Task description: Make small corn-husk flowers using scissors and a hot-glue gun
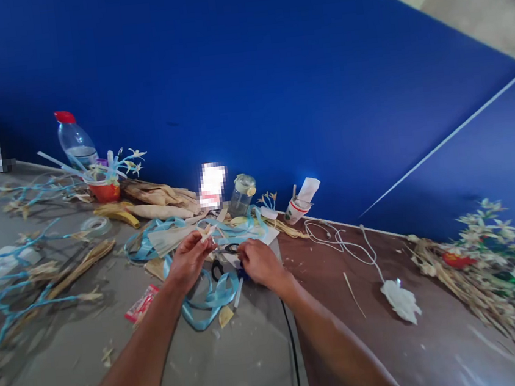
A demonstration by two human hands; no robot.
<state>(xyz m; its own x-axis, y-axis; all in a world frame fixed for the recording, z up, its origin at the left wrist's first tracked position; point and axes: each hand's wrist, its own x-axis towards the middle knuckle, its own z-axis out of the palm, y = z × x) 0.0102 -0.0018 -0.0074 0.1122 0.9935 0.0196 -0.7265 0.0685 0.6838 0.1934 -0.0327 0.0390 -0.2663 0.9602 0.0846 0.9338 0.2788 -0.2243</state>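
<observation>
My left hand (188, 258) is closed, pinching a small cream husk flower (206, 233) with pointed petals between thumb and fingers. To its right, my right hand (259, 259) is curled, and what its fingers hold is hidden. A dark blue object (242, 273) shows just beneath that hand, with a translucent stick (239, 293) beside it. Between the hands lie scissors with black handles (218, 269). Light blue ribbon (211, 305) loops over the table below them and behind my left hand.
Dried husks (161, 197), a red cup (105, 190) and a red-capped bottle (76, 141) stand left, near blue-stemmed flowers (9, 305). Behind are a clear jar (242, 194) and white cup (296, 209). A black cable (295, 349) runs forward; a flower bunch (494, 254) lies right.
</observation>
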